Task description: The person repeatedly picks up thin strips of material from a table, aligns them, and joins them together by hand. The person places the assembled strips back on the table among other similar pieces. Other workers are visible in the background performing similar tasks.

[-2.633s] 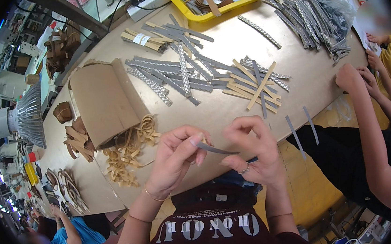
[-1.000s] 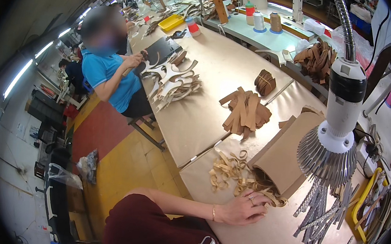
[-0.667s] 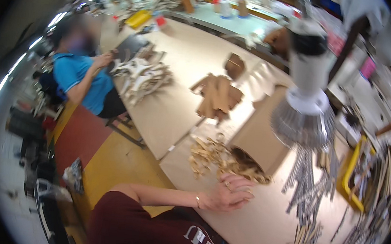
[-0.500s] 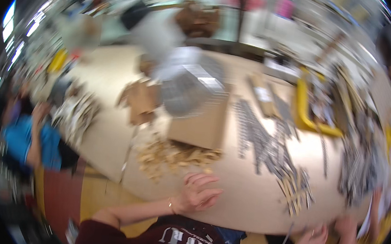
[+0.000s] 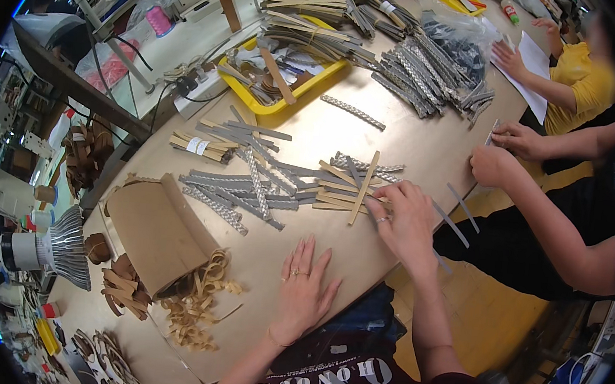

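Note:
My left hand point(image 5: 304, 288) lies on the tabletop, fingers spread, holding nothing. To its right, my right hand point(image 5: 402, 222) is bent with fingers drawn together at the ends of a pile of tan strips point(image 5: 336, 197). What lies between those fingertips is hidden. One tan strip point(image 5: 364, 188) lies across the pile, just left of the fingertips. Thin grey strips point(image 5: 454, 225) show beyond the hand past the table edge. Grey and silver braided straps point(image 5: 230, 190) are spread further left, beside a banded bundle of strips point(image 5: 201, 146).
A brown cardboard piece point(image 5: 159, 229) lies at left beside curled tan offcuts point(image 5: 196, 307). A lamp point(image 5: 58, 246) stands at the far left. Further back are a yellow tray point(image 5: 326, 75) and heaped straps point(image 5: 422, 77). Co-workers' hands point(image 5: 499, 162) are close at right.
The view has swung to the right and sharpened. My right hand has come up from below the table edge to the strips. My left hand has flattened onto the table.

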The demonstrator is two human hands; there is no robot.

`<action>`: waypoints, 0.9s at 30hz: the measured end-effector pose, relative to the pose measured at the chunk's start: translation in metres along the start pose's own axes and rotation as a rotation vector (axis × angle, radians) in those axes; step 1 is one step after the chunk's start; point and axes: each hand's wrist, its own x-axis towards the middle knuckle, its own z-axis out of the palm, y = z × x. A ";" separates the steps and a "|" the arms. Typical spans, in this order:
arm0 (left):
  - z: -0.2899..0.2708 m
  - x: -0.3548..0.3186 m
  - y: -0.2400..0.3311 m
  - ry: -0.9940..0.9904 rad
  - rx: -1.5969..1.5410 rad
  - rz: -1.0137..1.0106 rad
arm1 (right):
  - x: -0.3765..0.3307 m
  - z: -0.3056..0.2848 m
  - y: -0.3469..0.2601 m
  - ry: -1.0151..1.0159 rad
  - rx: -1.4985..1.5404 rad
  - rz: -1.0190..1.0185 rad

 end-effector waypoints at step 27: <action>-0.001 0.001 0.002 0.016 -0.024 -0.013 | 0.035 0.053 -0.007 -0.034 0.040 -0.040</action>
